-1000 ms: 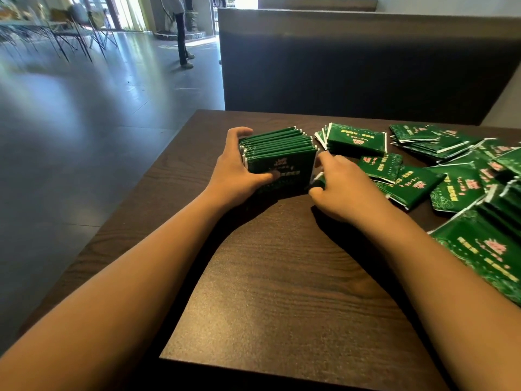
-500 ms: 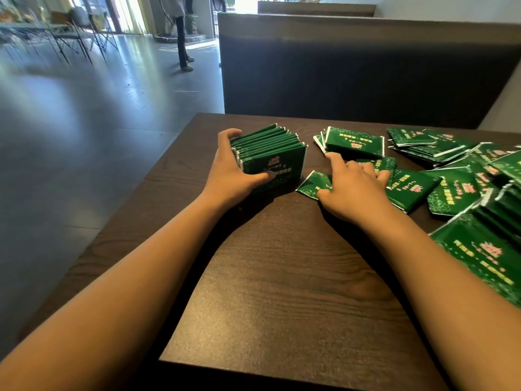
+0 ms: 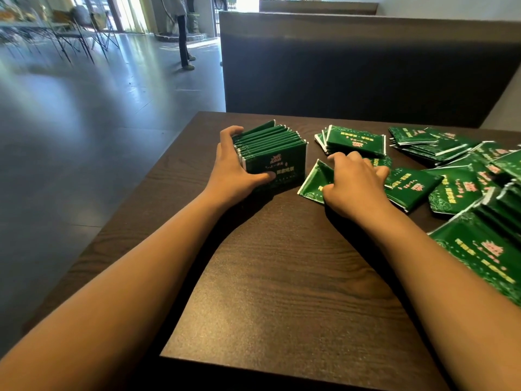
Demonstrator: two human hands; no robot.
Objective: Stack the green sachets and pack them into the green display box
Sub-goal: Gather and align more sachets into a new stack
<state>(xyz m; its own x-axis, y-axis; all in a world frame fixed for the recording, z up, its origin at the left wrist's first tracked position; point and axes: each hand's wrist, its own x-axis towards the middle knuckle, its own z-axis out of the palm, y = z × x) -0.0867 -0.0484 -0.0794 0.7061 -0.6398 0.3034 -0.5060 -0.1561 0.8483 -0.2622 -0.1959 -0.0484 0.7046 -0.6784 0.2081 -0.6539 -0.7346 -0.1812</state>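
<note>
This looks like a café or restaurant dining hall. A dark wood-grain counter (image 3: 282, 277) meets a high-backed dark booth seat (image 3: 352, 69) just beyond the hands. To the far left of the hands, a glossy grey tiled floor (image 3: 84, 108) runs to metal-legged chairs (image 3: 84, 38) and tables by bright windows, where a person (image 3: 183, 32) stands.

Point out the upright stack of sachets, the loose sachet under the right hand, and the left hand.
Stack (image 3: 275, 153): head view, on the printed front face of the nearest sachet.
Loose sachet (image 3: 313, 183): head view, on its bare left part.
Left hand (image 3: 234, 172): head view, on the back of the hand.
</note>
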